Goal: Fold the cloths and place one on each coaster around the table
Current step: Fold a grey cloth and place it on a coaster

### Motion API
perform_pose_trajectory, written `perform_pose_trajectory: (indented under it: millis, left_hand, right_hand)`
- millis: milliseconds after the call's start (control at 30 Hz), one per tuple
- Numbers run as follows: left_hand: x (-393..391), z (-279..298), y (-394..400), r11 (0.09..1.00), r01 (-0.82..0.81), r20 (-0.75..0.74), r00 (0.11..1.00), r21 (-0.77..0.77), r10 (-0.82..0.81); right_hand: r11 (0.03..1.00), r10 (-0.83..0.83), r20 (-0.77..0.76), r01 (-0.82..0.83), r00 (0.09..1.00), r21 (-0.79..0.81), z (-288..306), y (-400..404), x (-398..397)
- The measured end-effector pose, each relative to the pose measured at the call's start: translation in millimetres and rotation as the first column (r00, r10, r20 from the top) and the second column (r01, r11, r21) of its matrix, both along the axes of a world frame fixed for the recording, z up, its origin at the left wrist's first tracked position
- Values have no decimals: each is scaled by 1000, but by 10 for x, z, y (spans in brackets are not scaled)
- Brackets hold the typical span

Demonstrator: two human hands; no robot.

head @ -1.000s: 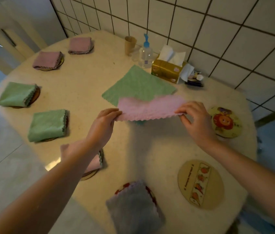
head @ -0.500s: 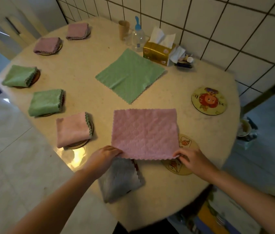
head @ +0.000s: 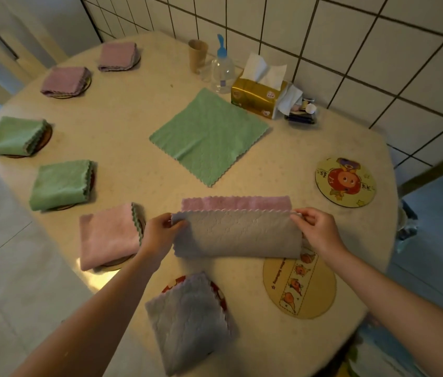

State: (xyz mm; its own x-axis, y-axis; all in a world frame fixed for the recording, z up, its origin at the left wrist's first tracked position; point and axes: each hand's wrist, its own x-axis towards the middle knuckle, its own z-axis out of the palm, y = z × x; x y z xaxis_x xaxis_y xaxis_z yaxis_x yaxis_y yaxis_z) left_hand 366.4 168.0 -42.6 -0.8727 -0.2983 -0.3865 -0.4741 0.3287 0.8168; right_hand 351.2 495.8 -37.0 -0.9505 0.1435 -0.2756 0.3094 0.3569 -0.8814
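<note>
Near the table's point(head: 323, 349) front edge, left hand point(head: 160, 232) and right hand point(head: 317, 229) pinch the soft, limp pink-and-grey square microfibre cloth's point(head: 236, 235) scalloped corners, likely the best hold.

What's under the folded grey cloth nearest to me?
A coaster with red markings peeks out past the grey cloth's far edge; most of it is covered, so its picture cannot be seen.

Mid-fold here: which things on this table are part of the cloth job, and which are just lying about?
Part of the job:
- pink cloth, in both hands' grip: left hand, right hand
- unfolded green cloth
- two bare coasters
- six folded cloths on coasters, e.g.

Lying about:
- tissue box
- clear bottle
- brown cup
</note>
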Motion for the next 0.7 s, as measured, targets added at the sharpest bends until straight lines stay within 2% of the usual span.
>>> perform_pose_trajectory:
  millis: [133, 333, 700]
  left_hand:
    - [-315, -186, 14, 991, -102, 86, 992, 81, 95]
    - [-533, -342, 37, 994, -108, 99, 989, 11, 106]
    - [-682, -483, 8, 991, -43, 35, 998, -123, 47]
  right_hand:
    - [992, -110, 82, 114, 991, -48, -157, -42, -282]
    - [989, -145, 103, 146, 984, -11, -321, -92, -530]
    - [963, -116, 54, 99, 992, 252, -494, -90, -775]
